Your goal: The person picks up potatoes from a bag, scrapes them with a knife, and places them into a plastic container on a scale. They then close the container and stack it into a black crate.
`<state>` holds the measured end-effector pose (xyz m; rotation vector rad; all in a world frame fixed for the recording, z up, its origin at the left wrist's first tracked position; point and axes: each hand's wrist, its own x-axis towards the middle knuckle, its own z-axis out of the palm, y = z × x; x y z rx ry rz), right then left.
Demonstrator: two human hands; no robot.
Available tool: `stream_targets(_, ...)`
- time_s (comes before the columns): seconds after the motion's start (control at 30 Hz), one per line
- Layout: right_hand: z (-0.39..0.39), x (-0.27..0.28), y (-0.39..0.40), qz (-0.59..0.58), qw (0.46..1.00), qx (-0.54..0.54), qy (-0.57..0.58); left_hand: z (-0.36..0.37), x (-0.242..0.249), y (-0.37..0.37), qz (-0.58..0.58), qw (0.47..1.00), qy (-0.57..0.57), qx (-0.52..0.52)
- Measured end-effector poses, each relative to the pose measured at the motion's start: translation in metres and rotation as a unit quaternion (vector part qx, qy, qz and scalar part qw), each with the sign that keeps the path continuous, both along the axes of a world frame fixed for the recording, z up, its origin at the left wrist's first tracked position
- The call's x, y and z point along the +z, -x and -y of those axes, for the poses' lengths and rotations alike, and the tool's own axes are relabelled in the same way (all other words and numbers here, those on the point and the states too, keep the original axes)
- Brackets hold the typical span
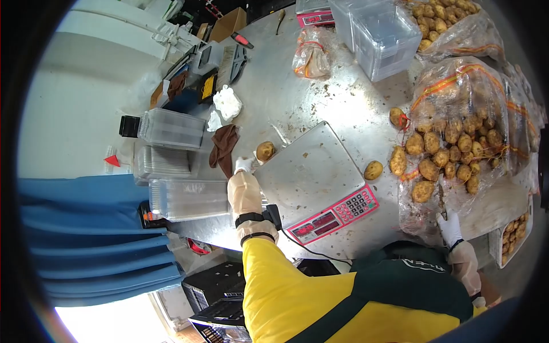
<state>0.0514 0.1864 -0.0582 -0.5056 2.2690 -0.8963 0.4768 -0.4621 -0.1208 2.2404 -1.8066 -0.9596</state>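
Note:
My left hand (244, 165), in a white glove, is at the left corner of the digital scale (309, 166), just below a single potato (265, 151); its fingers are too small to make out. The scale's metal plate bears no potato, and its pink-edged keypad faces my body. My right hand (450, 226), also gloved, is closed on the lower edge of a clear plastic bag (420, 220). Many potatoes (440, 157) lie in and on this bag. One loose potato (373, 170) rests right of the scale.
Stacked clear containers (189, 200) line the left side, beside a brown cloth (223, 150) and white crumpled paper (227, 103). More clear boxes (383, 43) stand at the back, near a second potato bag (477, 37). A potato crate (500, 257) is at the lower right.

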Motion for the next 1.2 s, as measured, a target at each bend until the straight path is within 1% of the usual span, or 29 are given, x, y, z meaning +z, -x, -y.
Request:
stream_targets(0.07, 0.008, 0.006, -0.006, 0.013, 1.000, -0.002, 0.000, 0.039, -0.085, -0.048, -0.042, 0.997, 0.006, -0.069)
stream_targets(0.13, 0.018, 0.015, -0.009, 0.067, 0.998, -0.019, 0.008, 0.028, -0.074, -0.037, -0.165, 0.986, 0.018, 0.007)
stream_targets(0.17, 0.017, 0.012, -0.010, 0.041, 0.999, -0.010, 0.006, 0.019, -0.064, -0.030, -0.225, 0.973, 0.024, 0.047)
stream_targets(0.23, 0.010, -0.005, -0.008, -0.011, 1.000, 0.011, 0.004, 0.002, -0.033, -0.012, -0.272, 0.959, 0.042, 0.071)
stream_targets(0.3, 0.004, -0.022, -0.007, -0.068, 0.997, 0.028, 0.009, 0.004, -0.021, -0.009, -0.315, 0.946, 0.035, 0.070)
stream_targets(0.37, 0.004, -0.016, -0.009, -0.078, 0.996, 0.047, -0.013, -0.001, 0.005, -0.004, -0.325, 0.939, 0.043, 0.106)
stream_targets(0.4, 0.015, 0.003, -0.009, -0.058, 0.996, 0.058, -0.038, -0.007, 0.022, 0.000, -0.328, 0.936, 0.044, 0.122)
stream_targets(0.47, 0.024, 0.014, -0.008, -0.041, 0.994, 0.079, -0.069, -0.017, 0.055, -0.004, -0.361, 0.925, 0.073, 0.094)
stream_targets(0.5, 0.021, 0.012, -0.007, -0.046, 0.992, 0.086, -0.078, -0.028, 0.078, -0.001, -0.281, 0.953, 0.112, 0.021)
stream_targets(0.53, 0.028, 0.025, -0.011, -0.049, 0.994, 0.087, -0.037, -0.039, 0.102, 0.003, -0.193, 0.968, 0.156, -0.044)
stream_targets(0.57, 0.019, 0.009, -0.011, -0.110, 0.989, 0.100, 0.009, -0.039, 0.107, -0.002, -0.205, 0.972, 0.115, 0.001)
stream_targets(0.6, 0.026, 0.018, -0.013, -0.076, 0.994, 0.071, -0.011, -0.066, 0.128, 0.010, -0.204, 0.968, 0.143, 0.017)
stream_targets(0.63, 0.031, 0.026, -0.011, -0.061, 0.994, 0.073, -0.048, -0.087, 0.145, 0.017, -0.230, 0.965, 0.123, 0.014)
stream_targets(0.67, 0.025, 0.006, -0.006, -0.049, 0.997, 0.050, -0.026, -0.102, 0.152, 0.017, -0.254, 0.961, 0.107, 0.017)
stream_targets(0.7, 0.036, 0.021, -0.004, -0.049, 0.997, 0.036, -0.043, -0.115, 0.149, 0.011, -0.262, 0.961, 0.087, -0.003)
stream_targets(0.73, 0.048, 0.039, 0.000, 0.001, 0.999, -0.002, -0.034, -0.126, 0.147, 0.006, -0.268, 0.961, 0.071, -0.019)
stream_targets(0.77, 0.050, 0.030, 0.008, -0.041, 0.997, 0.000, -0.058, -0.146, 0.144, 0.010, -0.280, 0.958, 0.069, -0.016)
stream_targets(0.8, 0.053, 0.020, 0.013, -0.140, 0.990, 0.005, 0.011, -0.171, 0.143, 0.016, -0.290, 0.954, 0.070, -0.011)
stream_targets(0.83, 0.065, 0.027, 0.017, -0.237, 0.968, 0.011, 0.082, -0.189, 0.137, 0.019, -0.323, 0.946, 0.027, 0.019)
stream_targets(0.87, 0.074, 0.038, 0.023, -0.180, 0.983, 0.014, 0.043, -0.209, 0.133, 0.023, -0.278, 0.960, 0.018, 0.004)
stream_targets(0.93, 0.093, 0.028, 0.031, -0.245, 0.964, 0.073, 0.072, -0.249, 0.124, 0.034, -0.249, 0.968, 0.035, 0.004)
stream_targets(0.97, 0.100, 0.017, 0.032, -0.249, 0.960, 0.121, 0.024, -0.258, 0.113, 0.026, -0.260, 0.965, 0.026, 0.007)
stream_targets(1.0, 0.110, 0.014, 0.037, -0.259, 0.951, 0.166, -0.022, -0.271, 0.116, 0.026, -0.240, 0.970, 0.027, -0.009)
stream_targets(1.03, 0.120, 0.027, 0.038, -0.245, 0.943, 0.210, -0.082, -0.290, 0.128, 0.034, -0.256, 0.964, 0.067, 0.008)
stream_targets(1.07, 0.123, 0.017, 0.039, -0.300, 0.924, 0.217, -0.099, -0.306, 0.129, 0.043, -0.155, 0.963, 0.219, -0.039)
stream_targets(1.1, 0.128, 0.002, 0.049, -0.262, 0.917, 0.262, -0.146, -0.312, 0.136, 0.047, -0.110, 0.959, 0.253, -0.069)
stream_targets(1.13, 0.130, -0.010, 0.050, -0.350, 0.891, 0.246, -0.154, -0.334, 0.165, 0.077, 0.001, 0.955, 0.293, -0.056)
stream_targets(1.17, 0.130, -0.012, 0.056, -0.358, 0.891, 0.252, -0.124, -0.345, 0.174, 0.088, 0.053, 0.931, 0.356, -0.053)
stream_targets(1.2, 0.128, 0.008, 0.070, -0.247, 0.920, 0.288, -0.101, -0.360, 0.185, 0.107, 0.028, 0.911, 0.408, -0.044)
